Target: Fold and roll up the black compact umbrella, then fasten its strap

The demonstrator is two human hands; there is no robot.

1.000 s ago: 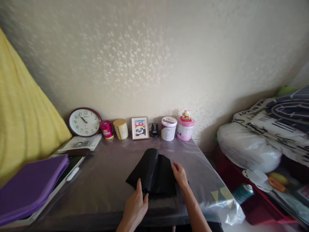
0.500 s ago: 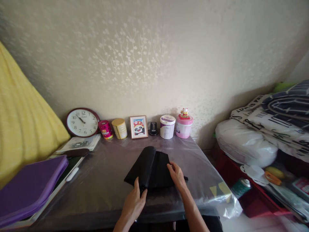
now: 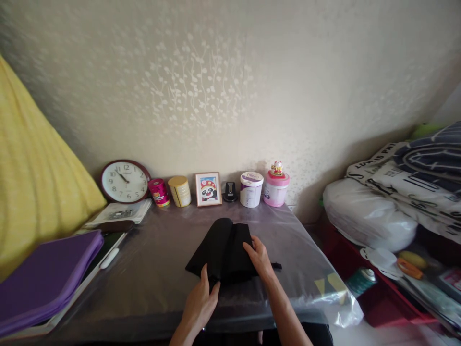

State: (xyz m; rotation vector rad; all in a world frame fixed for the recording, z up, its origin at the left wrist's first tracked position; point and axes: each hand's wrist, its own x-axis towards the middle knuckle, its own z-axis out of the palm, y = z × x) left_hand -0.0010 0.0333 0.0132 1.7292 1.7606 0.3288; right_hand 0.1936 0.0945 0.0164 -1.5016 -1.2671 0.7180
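A black folded umbrella lies on the table, its canopy partly gathered into folds. My left hand is closed round the umbrella's near end, thumb up along the fabric. My right hand rests on the right-hand flap of fabric, fingers bent and pressing it toward the middle. A short black strap sticks out to the right of that hand.
The table is covered with clear plastic sheeting. Along the wall stand a clock, two tins, a panda picture frame, a white tub and a pink tub. A purple case lies left; bedding is piled right.
My right hand has slid left across the umbrella, pushing the right flap inward. My left hand has kept its hold on the near end.
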